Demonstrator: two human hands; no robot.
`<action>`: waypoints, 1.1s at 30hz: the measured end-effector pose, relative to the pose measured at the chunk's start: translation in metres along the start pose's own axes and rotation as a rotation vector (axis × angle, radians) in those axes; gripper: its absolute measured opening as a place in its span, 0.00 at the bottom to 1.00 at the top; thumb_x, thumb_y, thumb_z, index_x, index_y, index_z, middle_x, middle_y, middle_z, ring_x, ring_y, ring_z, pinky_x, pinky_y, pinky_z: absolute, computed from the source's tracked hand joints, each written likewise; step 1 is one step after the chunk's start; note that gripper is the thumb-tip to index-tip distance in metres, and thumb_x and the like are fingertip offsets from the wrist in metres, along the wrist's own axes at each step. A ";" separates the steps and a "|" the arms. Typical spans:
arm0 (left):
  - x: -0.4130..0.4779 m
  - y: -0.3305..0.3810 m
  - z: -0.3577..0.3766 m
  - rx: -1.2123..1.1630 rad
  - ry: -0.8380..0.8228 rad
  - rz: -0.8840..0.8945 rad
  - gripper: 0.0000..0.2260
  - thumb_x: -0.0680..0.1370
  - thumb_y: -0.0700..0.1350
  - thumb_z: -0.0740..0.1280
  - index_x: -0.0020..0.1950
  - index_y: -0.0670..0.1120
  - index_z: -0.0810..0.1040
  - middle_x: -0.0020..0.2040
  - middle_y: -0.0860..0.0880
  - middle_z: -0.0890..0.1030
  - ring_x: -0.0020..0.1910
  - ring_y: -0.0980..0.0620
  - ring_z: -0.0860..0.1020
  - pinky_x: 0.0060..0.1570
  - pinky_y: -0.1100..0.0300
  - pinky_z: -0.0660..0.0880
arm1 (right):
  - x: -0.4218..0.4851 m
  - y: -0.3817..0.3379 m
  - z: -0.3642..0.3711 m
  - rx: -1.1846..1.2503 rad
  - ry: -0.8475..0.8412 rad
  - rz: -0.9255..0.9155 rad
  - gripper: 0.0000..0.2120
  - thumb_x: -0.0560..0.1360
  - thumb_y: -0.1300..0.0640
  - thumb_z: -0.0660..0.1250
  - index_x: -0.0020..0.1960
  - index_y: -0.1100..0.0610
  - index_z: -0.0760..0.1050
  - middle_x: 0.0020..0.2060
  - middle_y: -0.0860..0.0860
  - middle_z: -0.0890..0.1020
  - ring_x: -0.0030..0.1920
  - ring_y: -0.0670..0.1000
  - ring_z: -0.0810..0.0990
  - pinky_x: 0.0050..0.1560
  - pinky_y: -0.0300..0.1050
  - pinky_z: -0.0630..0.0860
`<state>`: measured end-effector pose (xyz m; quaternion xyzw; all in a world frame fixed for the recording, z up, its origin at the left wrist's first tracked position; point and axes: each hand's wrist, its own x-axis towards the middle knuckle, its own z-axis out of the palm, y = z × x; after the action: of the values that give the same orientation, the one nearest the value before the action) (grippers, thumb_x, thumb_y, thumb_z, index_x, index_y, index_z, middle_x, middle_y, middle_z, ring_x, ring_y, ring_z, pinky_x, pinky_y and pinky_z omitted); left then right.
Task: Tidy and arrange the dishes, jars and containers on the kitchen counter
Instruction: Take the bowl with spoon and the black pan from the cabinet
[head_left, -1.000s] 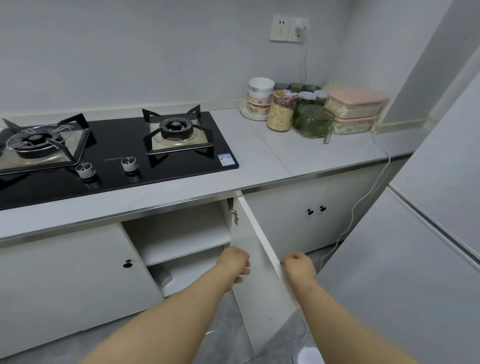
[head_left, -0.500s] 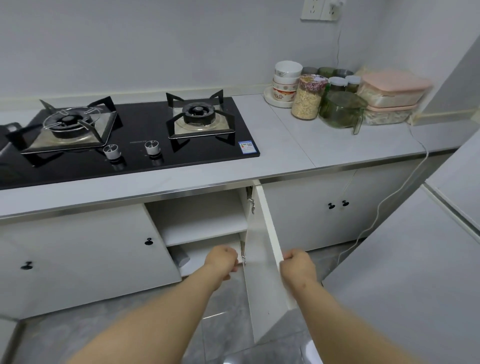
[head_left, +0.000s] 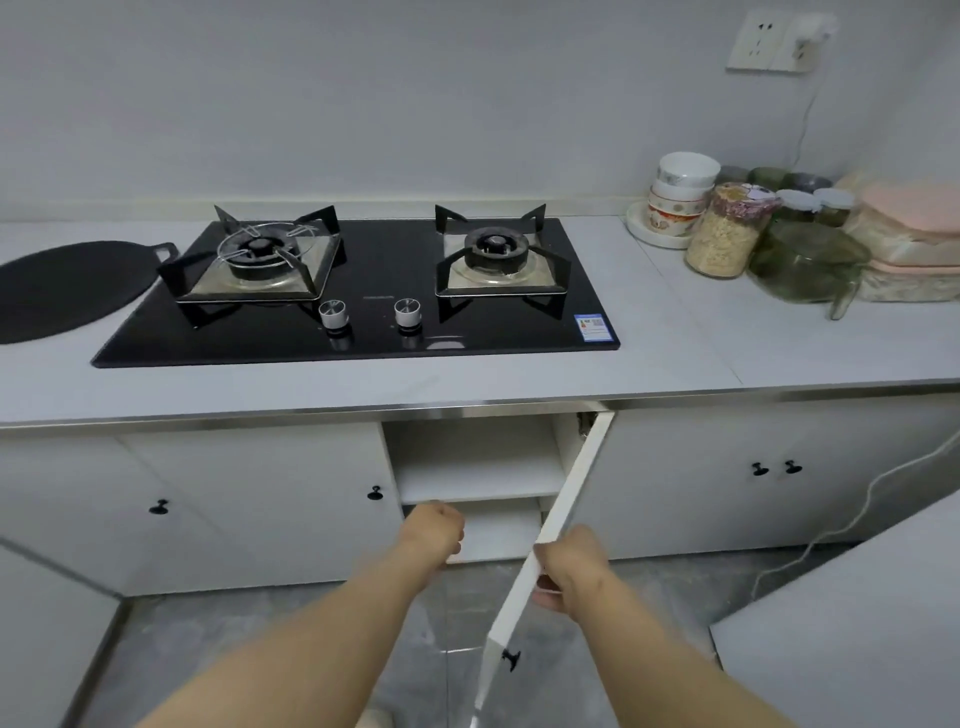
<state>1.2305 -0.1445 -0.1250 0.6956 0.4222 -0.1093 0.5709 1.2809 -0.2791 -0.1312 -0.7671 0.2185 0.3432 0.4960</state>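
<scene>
Judging by the cluster at two o'clock, tidying looks barely begun: stacked bowls, grain jar, green glass container and pink-lidded boxes crowd the tabletop together. The right grip clasps the edge of the open cabinet door at six o'clock. The left grip is curled, holding nothing, before the shelf. A black hob sits at eleven, with a wall socket at one.

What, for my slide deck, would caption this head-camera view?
Right hand grips the open cabinet door, left hand curled before the shelves; bowls and jars crowd the counter.
</scene>
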 end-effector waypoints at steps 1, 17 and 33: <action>0.004 0.000 -0.010 -0.008 0.010 -0.002 0.10 0.78 0.37 0.55 0.39 0.44 0.70 0.37 0.46 0.73 0.32 0.51 0.70 0.30 0.63 0.63 | 0.000 -0.005 0.012 0.031 -0.018 0.012 0.09 0.76 0.68 0.59 0.56 0.64 0.69 0.45 0.61 0.78 0.34 0.55 0.77 0.24 0.44 0.75; 0.076 0.023 -0.116 -0.458 0.058 -0.257 0.11 0.80 0.36 0.57 0.37 0.42 0.68 0.33 0.46 0.70 0.30 0.52 0.69 0.32 0.62 0.68 | 0.033 -0.096 0.134 0.283 0.061 -0.013 0.07 0.78 0.65 0.57 0.53 0.65 0.71 0.33 0.60 0.81 0.42 0.62 0.84 0.43 0.48 0.79; 0.090 0.035 -0.115 -1.101 -0.080 -0.351 0.11 0.80 0.29 0.51 0.59 0.29 0.69 0.60 0.34 0.74 0.66 0.43 0.72 0.65 0.49 0.68 | 0.029 -0.098 0.135 0.355 -0.085 -0.161 0.12 0.77 0.70 0.58 0.58 0.59 0.65 0.53 0.55 0.73 0.46 0.54 0.77 0.47 0.48 0.77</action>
<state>1.2734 -0.0005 -0.1200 0.2109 0.5039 0.0073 0.8376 1.3249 -0.1153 -0.1302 -0.6674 0.1925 0.2907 0.6581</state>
